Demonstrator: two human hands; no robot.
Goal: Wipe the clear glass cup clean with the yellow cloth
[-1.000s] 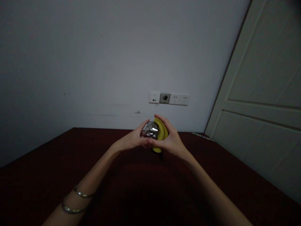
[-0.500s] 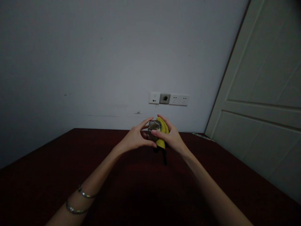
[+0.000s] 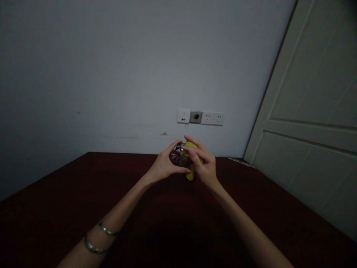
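Above the far part of a dark red table (image 3: pixel 83 193), both my hands meet around a yellow banana (image 3: pixel 191 175) and a shiny crinkled piece of foil or clear wrap (image 3: pixel 178 158). My left hand (image 3: pixel 164 165) curls its fingers round the shiny wrap from the left. My right hand (image 3: pixel 203 163) grips the banana from the right, its fingers folded over the fruit's top. Only the banana's lower tip and a bit of its top show between the fingers. Two metal bangles (image 3: pixel 97 238) sit on my left forearm.
A grey wall stands right behind the table, with a row of white sockets and a switch (image 3: pixel 200 117) just above my hands. A pale panelled door (image 3: pixel 312 119) fills the right side. A thin pale strip (image 3: pixel 240 160) lies at the table's far right edge.
My right hand has rolled further over the banana, so less yellow shows. The shiny wrap has shrunk in view behind my fingers. Both hands stay in the same spot.
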